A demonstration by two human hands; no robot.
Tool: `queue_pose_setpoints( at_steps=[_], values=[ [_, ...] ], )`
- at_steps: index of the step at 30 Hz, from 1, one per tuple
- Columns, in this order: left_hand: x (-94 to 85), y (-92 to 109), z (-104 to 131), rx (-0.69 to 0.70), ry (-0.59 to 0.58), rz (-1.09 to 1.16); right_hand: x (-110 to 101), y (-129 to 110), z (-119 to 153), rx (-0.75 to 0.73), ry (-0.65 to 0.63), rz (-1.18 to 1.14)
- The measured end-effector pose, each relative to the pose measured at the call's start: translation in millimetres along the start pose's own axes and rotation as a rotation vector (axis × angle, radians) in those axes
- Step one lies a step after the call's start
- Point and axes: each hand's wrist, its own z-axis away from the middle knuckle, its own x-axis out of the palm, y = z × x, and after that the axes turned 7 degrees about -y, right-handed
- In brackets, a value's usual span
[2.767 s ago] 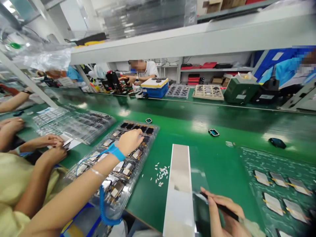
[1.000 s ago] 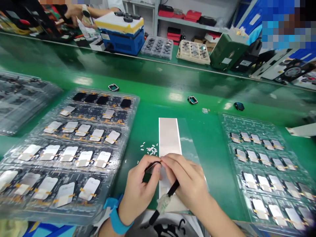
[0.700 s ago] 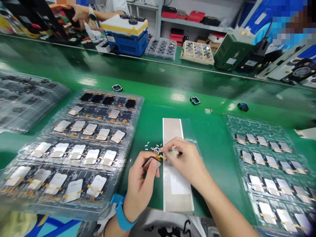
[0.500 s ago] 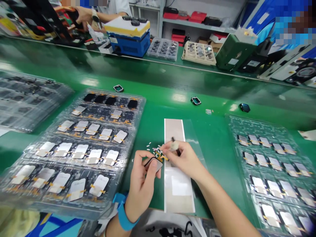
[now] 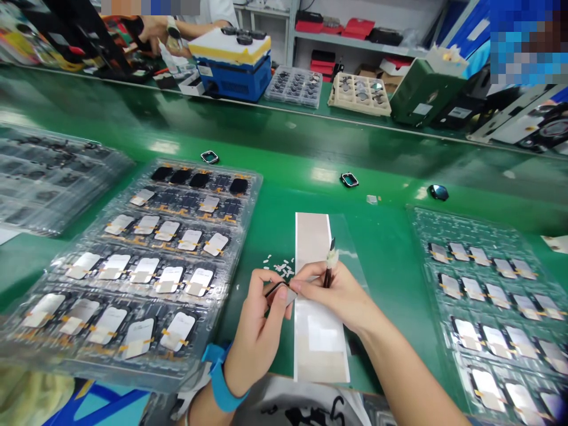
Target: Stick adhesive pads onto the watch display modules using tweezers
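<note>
A blue box stands beside a clear tray, red boxes on a shelf behind

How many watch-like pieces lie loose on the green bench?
3: a silver-rimmed one beyond the left tray, another beyond the pale strip, a dark one beyond the right tray. Others could be hidden.

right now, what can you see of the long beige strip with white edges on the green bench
The beige strip looks like smooth, thin sheet, lying flat on the green bench and pointing away from the person. A paler rectangle shows on its nearer half, clear film along its right. The right hand hides part of its middle; contact is unclear.
</note>
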Motion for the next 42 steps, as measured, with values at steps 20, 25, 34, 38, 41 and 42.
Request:
queue_pose_setpoints(
  at_steps=[20,25,34,38,41,42],
  values=[
    [-0.5,-6.0,-5.3,-0.058,-0.039,0.008,7.5,-3.9,6.5,-0.171,0.260,0.389],
    [-1.4,6.0,8.5,0.013,-0.091,-0.174,2.4,-5.5,36.1,-0.349,0.394,0.601],
    [-8.3,28.8,67.4,0.336,-0.499,-1.035,30.9,62.6,94.1,-0.353,0.579,0.513],
    [-5.7,18.1,68.0,0.422,-0.549,-1.216,35.2,75.4,94.4,-0.398,0.661,0.519],
    [-5.2,14.8,70.0,0.454,-0.579,-1.284,35.3,76.8,94.3,-0.412,0.708,0.519],
    [-5.1,15.0,71.2,0.460,-0.582,-1.302,35.1,76.9,94.4,-0.410,0.713,0.514]
  ],
)
